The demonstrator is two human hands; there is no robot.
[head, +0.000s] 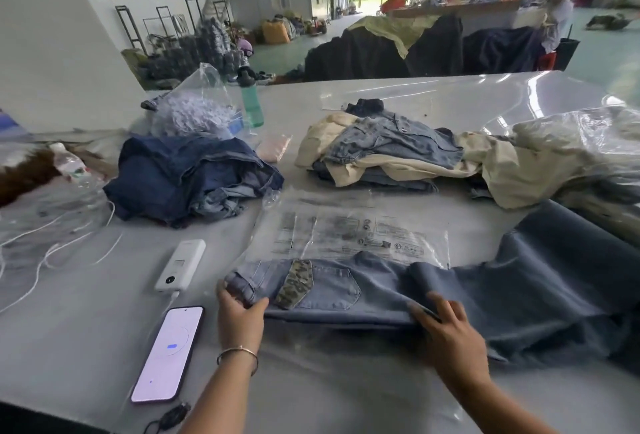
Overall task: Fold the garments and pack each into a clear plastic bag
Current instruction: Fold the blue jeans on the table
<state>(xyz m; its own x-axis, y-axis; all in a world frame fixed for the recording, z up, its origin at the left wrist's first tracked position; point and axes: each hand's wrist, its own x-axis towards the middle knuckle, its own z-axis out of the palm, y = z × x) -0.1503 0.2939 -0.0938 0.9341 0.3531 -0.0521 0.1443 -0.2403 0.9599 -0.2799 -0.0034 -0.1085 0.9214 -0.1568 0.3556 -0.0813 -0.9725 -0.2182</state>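
A pair of blue jeans (381,291) with a leopard-print patch lies across the grey table (86,329), waist to the left, legs trailing off right. My left hand (239,312) grips the waistband end, thumb on top. My right hand (446,333) rests on the jeans near the thigh, fingers spread and curled over a fold's edge. A clear plastic bag (349,232) with printed text lies flat just beyond the jeans, partly under them.
A phone (166,354) and a white power bank (180,265) with cables lie left of my hands. Behind are a dark denim heap (187,177), a pile of denim and beige garments (398,153), a green bottle (252,104) and bagged items (197,111).
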